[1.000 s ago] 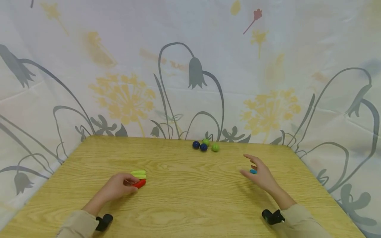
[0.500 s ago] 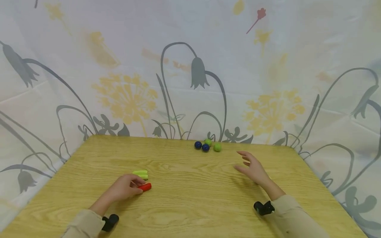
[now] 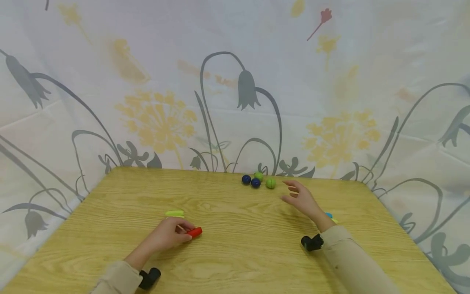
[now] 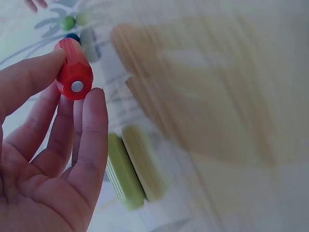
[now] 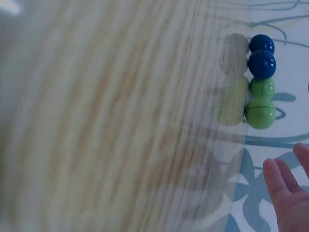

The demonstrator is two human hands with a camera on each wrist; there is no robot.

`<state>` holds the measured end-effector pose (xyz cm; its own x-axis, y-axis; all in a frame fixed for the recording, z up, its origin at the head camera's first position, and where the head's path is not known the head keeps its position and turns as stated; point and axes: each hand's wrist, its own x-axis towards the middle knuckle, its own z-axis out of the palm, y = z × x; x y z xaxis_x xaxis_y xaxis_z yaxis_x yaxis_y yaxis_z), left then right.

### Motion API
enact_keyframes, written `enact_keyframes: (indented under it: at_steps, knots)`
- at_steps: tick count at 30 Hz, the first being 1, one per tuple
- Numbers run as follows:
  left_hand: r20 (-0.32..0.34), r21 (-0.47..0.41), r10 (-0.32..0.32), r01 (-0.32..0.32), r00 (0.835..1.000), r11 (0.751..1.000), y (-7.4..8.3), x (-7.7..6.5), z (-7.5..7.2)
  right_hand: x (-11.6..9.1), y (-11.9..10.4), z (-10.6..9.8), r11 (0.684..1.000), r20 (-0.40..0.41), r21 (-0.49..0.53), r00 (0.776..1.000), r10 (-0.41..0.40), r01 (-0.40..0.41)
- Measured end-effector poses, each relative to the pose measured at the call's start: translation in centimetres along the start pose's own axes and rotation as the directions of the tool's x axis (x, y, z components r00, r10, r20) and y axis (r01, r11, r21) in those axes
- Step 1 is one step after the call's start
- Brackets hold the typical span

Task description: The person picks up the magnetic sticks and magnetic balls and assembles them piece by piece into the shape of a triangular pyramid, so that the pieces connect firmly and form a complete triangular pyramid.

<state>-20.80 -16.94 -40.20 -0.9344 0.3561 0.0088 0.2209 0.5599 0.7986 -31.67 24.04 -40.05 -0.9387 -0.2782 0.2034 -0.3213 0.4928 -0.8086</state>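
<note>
My left hand [image 3: 170, 233] pinches a short red building stick [image 3: 194, 232] between thumb and fingertips. In the left wrist view the red stick [image 4: 74, 67] has ribbed sides and a round whitish spot on its end. Behind that hand lie two yellow-green sticks [image 3: 174, 213] side by side, partly covered by it. My right hand [image 3: 304, 203] is above the table with its fingers spread and holds nothing. Just left of its fingertips are two green balls [image 3: 271, 183] and two dark blue balls [image 3: 256, 183], grouped near the far edge.
A blue stick [image 3: 328, 215] and a yellow stick [image 3: 334, 221] lie beyond the right wrist, partly hidden by it. The wood-grain table [image 3: 235, 261] ends at a flower-printed cloth [image 3: 227, 134] hanging behind it.
The left hand has moved right with the red stick, away from the yellow-green sticks. The right hand has moved left and forward from the blue stick, toward the balls.
</note>
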Motion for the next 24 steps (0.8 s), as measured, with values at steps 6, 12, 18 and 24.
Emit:
enact_keyframes:
  at_steps: [6, 12, 18, 24]
  knots:
    - [0.037, -0.021, -0.018, 0.019, 0.999, 1.0, 1.3, 0.6, 1.2, 1.8, 0.1, 0.6, 1.0, 0.013, 0.001, 1.0, 0.003, -0.003]
    - [0.065, -0.03, 0.01, -0.008, 0.998, 1.0, 2.0, 1.1, 2.1, 3.4, 0.2, 1.3, 0.999, 0.011, -0.027, 1.0, 0.017, -0.017]
    - [0.101, -0.046, 0.026, -0.022, 0.995, 0.999, 2.6, 1.6, 3.1, 4.9, 0.7, 1.9, 0.996, 0.02, -0.069, 0.998, 0.054, -0.053]
    - [0.124, -0.043, 0.012, -0.007, 0.992, 0.999, 3.2, 2.3, 3.9, 6.1, 1.0, 2.2, 0.992, 0.067, -0.103, 0.994, 0.081, -0.074]
